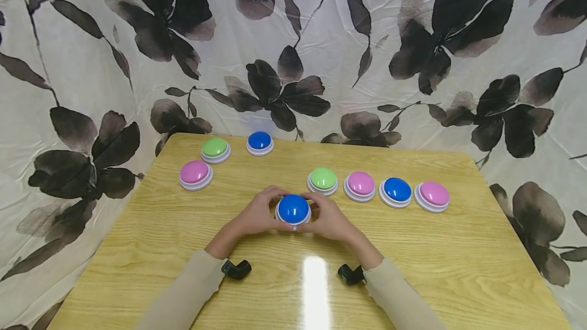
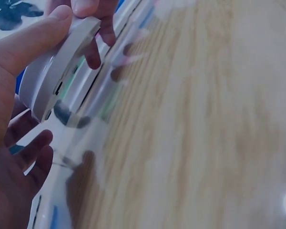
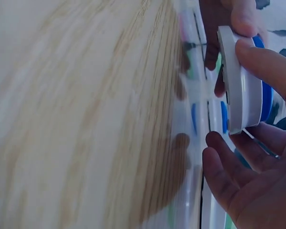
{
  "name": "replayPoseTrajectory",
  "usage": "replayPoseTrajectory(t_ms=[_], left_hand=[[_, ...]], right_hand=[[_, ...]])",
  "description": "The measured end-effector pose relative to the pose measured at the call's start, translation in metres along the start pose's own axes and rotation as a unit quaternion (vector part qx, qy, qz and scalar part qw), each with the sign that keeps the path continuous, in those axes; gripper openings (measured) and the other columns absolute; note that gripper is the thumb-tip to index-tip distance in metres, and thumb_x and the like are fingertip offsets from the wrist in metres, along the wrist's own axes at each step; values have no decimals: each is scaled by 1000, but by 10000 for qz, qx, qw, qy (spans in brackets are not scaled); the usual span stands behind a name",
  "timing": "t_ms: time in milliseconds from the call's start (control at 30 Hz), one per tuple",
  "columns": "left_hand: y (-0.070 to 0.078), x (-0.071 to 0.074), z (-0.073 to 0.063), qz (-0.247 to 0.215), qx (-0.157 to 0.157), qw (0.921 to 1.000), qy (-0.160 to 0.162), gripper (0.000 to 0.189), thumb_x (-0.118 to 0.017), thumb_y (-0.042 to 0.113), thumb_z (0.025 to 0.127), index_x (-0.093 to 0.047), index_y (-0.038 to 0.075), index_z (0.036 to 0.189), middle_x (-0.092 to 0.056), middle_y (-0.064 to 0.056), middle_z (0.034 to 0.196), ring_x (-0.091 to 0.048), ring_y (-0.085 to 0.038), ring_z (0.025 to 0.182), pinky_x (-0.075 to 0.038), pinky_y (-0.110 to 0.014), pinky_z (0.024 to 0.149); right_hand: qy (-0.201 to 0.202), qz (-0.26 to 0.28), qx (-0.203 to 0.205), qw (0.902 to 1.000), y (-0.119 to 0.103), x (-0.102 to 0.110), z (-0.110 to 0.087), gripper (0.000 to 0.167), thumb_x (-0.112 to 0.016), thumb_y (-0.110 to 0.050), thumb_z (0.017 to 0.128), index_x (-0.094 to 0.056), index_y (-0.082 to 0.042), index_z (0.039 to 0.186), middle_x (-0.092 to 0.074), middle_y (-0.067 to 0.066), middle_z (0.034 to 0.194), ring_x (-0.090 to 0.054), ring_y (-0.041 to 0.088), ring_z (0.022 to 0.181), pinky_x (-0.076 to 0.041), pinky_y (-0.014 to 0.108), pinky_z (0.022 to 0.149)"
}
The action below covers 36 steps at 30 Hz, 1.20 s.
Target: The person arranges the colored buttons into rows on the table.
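A blue push button with a round white base [image 1: 293,209] is held between both hands over the middle of the wooden table. My left hand [image 1: 260,215] grips its left side, with the thumb along the near edge. On the opposite side my right hand [image 1: 328,218] grips it the same way, thumb at the front. In the left wrist view the white base [image 2: 62,71] is raised off the tabletop, its underside partly showing. The right wrist view shows the base [image 3: 248,86] side-on, with lower fingers spread beneath it.
To the right stand a green button [image 1: 323,179], a pink button [image 1: 360,184], a blue button [image 1: 396,190] and another pink button [image 1: 433,194]. Back left are pink [image 1: 194,172], green [image 1: 215,148] and blue [image 1: 260,141] buttons. A floral cloth [image 1: 357,55] hangs behind the table [image 1: 257,299].
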<state>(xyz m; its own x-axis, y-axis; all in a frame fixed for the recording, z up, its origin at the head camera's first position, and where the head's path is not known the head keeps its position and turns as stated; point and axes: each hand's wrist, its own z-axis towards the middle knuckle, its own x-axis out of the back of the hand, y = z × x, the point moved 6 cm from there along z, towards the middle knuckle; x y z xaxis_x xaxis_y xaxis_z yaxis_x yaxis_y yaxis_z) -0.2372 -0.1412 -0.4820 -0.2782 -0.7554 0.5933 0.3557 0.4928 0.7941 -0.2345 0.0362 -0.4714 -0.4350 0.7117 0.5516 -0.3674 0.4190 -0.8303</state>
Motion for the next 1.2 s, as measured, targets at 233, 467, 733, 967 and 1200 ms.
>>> replayPoseTrajectory(t_ms=[233,467,733,967,1200], left_hand=[[4,-13,8,-16,-54,10000,-14,80,-88,51,64,-57,18,130,-53,8,122,-50,-12,114,-44,-38,98],[7,-24,17,-29,-95,9999,-95,82,-88,52,62,-57,16,130,-53,9,120,-50,-11,112,-43,-36,98],[12,-36,29,75,-136,9996,-224,82,-87,56,62,-58,20,129,-53,12,117,-49,-8,110,-42,-34,98],[16,-42,31,-184,-311,9987,-364,81,-89,49,62,-57,19,130,-53,9,117,-50,-10,112,-42,-36,100],[16,-45,33,-188,-347,9982,-443,81,-89,48,63,-57,18,130,-54,9,120,-50,-10,115,-41,-35,101]], right_hand=[[122,-50,-136,9998,8,10,-7,75,-89,-23,72,-53,-10,136,-56,3,129,-59,21,106,-51,36,85],[261,-45,-268,9993,16,20,-15,75,-90,-27,69,-55,-14,133,-58,0,127,-59,20,107,-50,37,89],[312,-116,-211,9992,20,31,-22,76,-90,-28,69,-55,-14,134,-58,-1,124,-57,19,104,-50,39,88],[333,-231,159,9991,21,36,-25,73,-92,-28,66,-58,-13,130,-60,-1,120,-58,18,102,-50,39,87],[337,-223,201,9990,23,40,-28,73,-91,-25,67,-58,-11,131,-61,1,118,-58,20,104,-50,40,88]])
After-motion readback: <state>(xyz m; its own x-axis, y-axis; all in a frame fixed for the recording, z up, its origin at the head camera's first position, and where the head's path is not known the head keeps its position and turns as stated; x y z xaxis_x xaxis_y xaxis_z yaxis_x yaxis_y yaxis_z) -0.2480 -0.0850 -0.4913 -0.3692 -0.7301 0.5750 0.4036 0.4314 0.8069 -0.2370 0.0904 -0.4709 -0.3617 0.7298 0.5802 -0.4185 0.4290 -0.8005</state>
